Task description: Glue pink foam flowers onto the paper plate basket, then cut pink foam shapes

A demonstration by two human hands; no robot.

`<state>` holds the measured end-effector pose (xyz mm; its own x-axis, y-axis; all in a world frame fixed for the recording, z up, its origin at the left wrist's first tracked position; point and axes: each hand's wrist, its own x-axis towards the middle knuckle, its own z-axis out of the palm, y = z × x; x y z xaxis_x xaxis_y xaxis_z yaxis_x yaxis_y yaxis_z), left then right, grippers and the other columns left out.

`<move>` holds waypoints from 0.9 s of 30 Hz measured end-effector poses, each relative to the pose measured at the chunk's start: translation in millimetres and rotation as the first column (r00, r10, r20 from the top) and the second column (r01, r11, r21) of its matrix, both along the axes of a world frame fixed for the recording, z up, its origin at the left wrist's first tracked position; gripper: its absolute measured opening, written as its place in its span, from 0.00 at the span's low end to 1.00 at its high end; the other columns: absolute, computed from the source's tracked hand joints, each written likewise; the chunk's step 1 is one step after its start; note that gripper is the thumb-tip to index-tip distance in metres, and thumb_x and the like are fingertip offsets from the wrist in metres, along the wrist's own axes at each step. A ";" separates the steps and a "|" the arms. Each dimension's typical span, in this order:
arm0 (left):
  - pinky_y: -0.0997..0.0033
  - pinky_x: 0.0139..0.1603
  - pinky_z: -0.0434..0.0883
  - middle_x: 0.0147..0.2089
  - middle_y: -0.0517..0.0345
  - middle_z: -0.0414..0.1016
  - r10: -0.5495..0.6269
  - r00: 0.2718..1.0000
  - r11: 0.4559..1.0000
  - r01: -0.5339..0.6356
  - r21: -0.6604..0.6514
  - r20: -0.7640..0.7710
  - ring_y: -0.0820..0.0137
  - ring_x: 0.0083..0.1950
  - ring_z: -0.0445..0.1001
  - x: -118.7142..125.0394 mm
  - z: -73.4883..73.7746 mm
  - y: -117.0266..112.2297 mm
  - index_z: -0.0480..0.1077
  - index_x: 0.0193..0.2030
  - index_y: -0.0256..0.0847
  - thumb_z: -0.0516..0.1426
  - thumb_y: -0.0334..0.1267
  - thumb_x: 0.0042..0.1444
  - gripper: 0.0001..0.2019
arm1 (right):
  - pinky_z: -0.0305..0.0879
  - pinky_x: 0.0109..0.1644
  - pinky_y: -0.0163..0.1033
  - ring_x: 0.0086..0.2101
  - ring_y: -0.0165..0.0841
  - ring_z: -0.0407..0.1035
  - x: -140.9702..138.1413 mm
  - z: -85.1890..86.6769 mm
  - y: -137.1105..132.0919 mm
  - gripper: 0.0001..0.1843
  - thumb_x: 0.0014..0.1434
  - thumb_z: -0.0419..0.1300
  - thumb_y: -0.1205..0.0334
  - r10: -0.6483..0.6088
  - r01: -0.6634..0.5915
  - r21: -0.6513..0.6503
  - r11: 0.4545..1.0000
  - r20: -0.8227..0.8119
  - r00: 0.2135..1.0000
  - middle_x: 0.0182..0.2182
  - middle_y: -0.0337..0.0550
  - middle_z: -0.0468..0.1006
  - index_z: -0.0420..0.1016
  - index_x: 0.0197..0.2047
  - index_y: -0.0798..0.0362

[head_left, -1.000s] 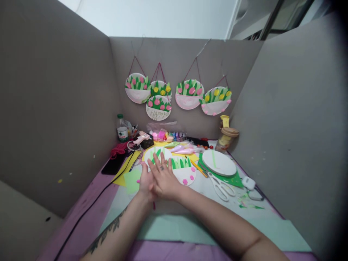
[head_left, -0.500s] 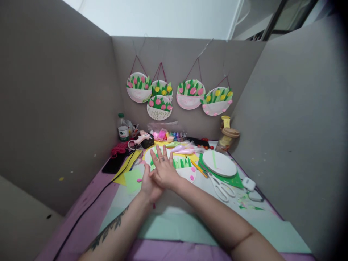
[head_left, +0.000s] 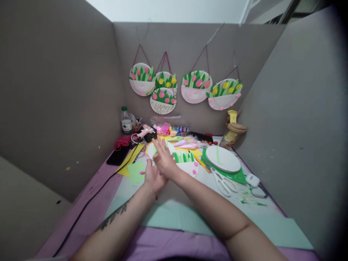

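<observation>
My left hand is turned palm up with its thumb stretched out. Across its palm lies my right hand, flat, with straight fingers pointing away from me. Whatever may be between the two palms is hidden. Just beyond them, partly covered by the hands, is a white paper-plate basket with green paper leaves and pink flowers on its edge. A small pink piece rests left of my hands, by a light green paper sheet.
White-handled scissors and a yellow pencil-like stick lie to the right, near stacked white plates. A pink glue gun, a bottle and a black phone are left. Decorated plates hang on the back wall.
My right hand has shifted slightly over the left palm, and its fingers are closer together and tilted more. The view has tipped down a little.
</observation>
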<state>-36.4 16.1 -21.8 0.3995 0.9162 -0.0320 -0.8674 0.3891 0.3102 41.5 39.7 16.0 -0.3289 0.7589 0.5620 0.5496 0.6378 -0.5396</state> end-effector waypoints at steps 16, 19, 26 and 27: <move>0.43 0.51 0.69 0.65 0.36 0.60 0.019 0.999 0.988 -0.026 -0.152 -0.051 0.49 0.56 0.70 -5.2 7.3 -1.0 0.43 0.70 0.41 0.37 0.65 0.57 0.40 | 0.50 0.60 0.62 0.56 0.47 0.55 46.0 -45.2 -56.4 0.18 0.60 0.56 0.58 0.034 -0.120 0.378 0.918 0.228 0.973 0.55 0.48 0.68 0.73 0.53 0.44; 0.47 0.53 0.69 0.64 0.36 0.61 -0.009 0.995 0.985 -0.008 -0.172 -0.095 0.52 0.56 0.71 -3.1 8.0 -2.6 0.44 0.69 0.39 0.36 0.64 0.59 0.39 | 0.56 0.57 0.57 0.52 0.44 0.59 44.2 -44.3 -48.4 0.14 0.60 0.58 0.60 -0.016 -0.023 0.338 0.941 0.113 0.993 0.47 0.46 0.74 0.76 0.49 0.45; 0.51 0.54 0.68 0.63 0.36 0.62 -0.021 0.995 0.990 0.006 -0.143 -0.102 0.53 0.57 0.70 -1.0 10.4 -3.5 0.41 0.70 0.38 0.36 0.63 0.59 0.39 | 0.65 0.45 0.46 0.38 0.36 0.66 43.3 -38.3 -41.8 0.04 0.58 0.60 0.64 0.033 -0.011 0.147 0.989 -0.149 0.988 0.32 0.42 0.76 0.78 0.35 0.50; 0.51 0.54 0.68 0.62 0.36 0.63 -0.021 0.994 0.989 0.006 -0.146 -0.106 0.53 0.57 0.70 -0.8 10.4 -3.4 0.41 0.70 0.38 0.36 0.63 0.59 0.39 | 0.65 0.44 0.46 0.38 0.36 0.66 43.2 -38.5 -41.7 0.04 0.58 0.60 0.64 0.033 -0.009 0.148 0.989 -0.159 0.987 0.32 0.42 0.76 0.78 0.35 0.50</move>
